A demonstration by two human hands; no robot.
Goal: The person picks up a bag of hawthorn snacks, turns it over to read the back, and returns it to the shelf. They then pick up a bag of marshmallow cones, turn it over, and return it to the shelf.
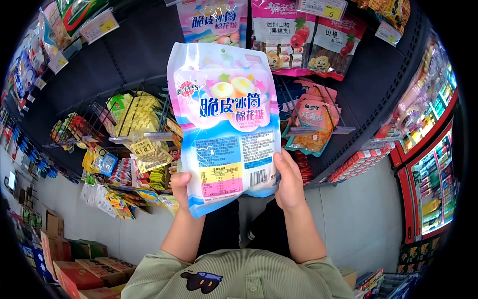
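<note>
A blue, white and pink bag of marshmallows (224,129) is held upright in front of me, its back with the printed text, nutrition table and barcode turned towards my face. My left hand (182,193) grips the lower left edge, thumb on the front. On the lower right edge, my right hand (290,182) closes the same way. The other fingers of both hands are mostly hidden behind the bag. Just beyond its top hangs a similar marshmallow bag (213,21) on the rack.
Pink hawthorn snack bags (284,37) hang beside it on a dark shelf rack (124,60). Yellow snack packs (142,117) and orange-pink packs (313,119) hang lower on metal hooks. A red-framed drinks fridge (411,199) stands at right, cardboard boxes (99,271) at lower left.
</note>
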